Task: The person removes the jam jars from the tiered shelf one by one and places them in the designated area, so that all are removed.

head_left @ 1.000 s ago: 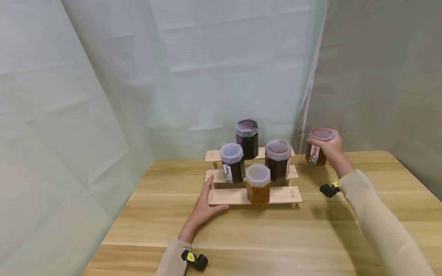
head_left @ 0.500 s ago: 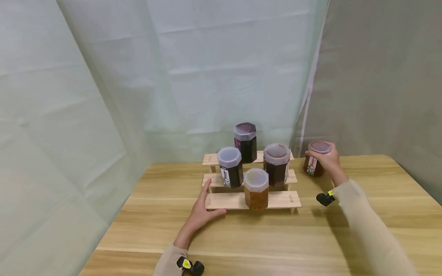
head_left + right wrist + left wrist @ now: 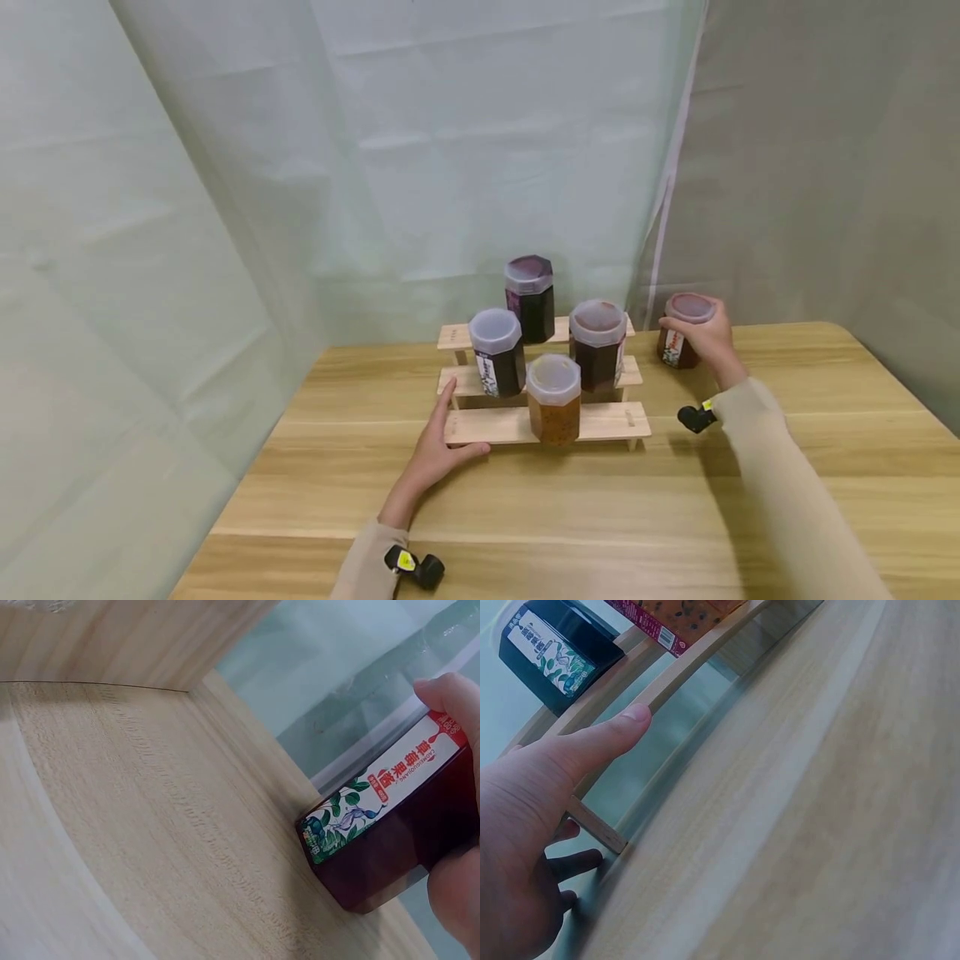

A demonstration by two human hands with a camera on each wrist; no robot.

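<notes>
A three-step wooden rack (image 3: 600, 423) stands mid-table with several lidded jars on it: a dark jar (image 3: 532, 298) on the top step, two dark jars (image 3: 497, 352) (image 3: 597, 345) on the middle step, an amber jar (image 3: 553, 398) on the lowest. My left hand (image 3: 438, 448) rests on the rack's left end, thumb along the lowest step (image 3: 697, 660), fingers straight. My right hand (image 3: 705, 337) grips a reddish-brown labelled jar (image 3: 677, 332) that stands on the table right of the rack; its base touches the wood (image 3: 360, 900).
The wooden table (image 3: 600, 517) ends near a pale green curtain (image 3: 225, 208) at the back and left. A grey curtain (image 3: 825, 167) hangs at the right. Small black cameras sit on both wrists (image 3: 416, 567) (image 3: 693, 417).
My right hand has lowered the reddish-brown jar from the air down onto the table right of the rack. The left hand has stayed on the rack's left end.
</notes>
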